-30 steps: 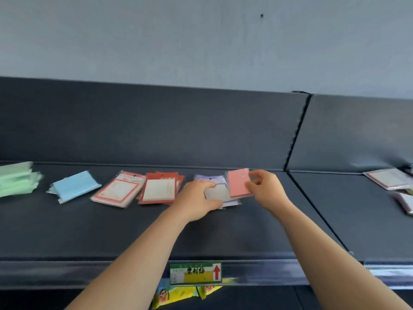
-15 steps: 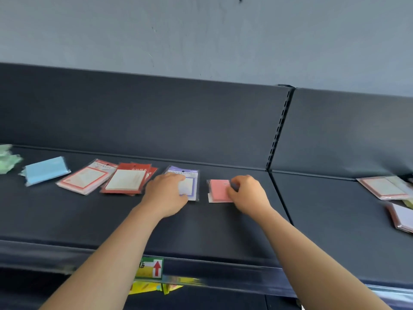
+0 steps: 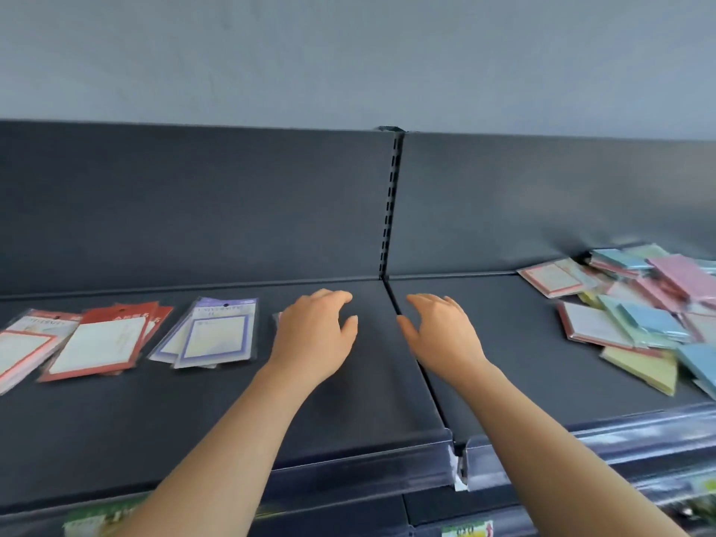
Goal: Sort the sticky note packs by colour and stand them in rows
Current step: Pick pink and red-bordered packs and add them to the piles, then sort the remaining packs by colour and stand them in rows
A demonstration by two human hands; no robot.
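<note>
A dark shelf in two sections ran the width of the view, with a mixed heap of sticky note packs in pink, blue, green and yellow lying flat and overlapping at its far right. On the left section lay red-bordered packs and, just right of them, purple-bordered packs, all flat rather than standing. The left hand and right hand hung palm down either side of the shelf joint, fingers loosely spread and gripping nothing, the left hiding most of one more pack.
</note>
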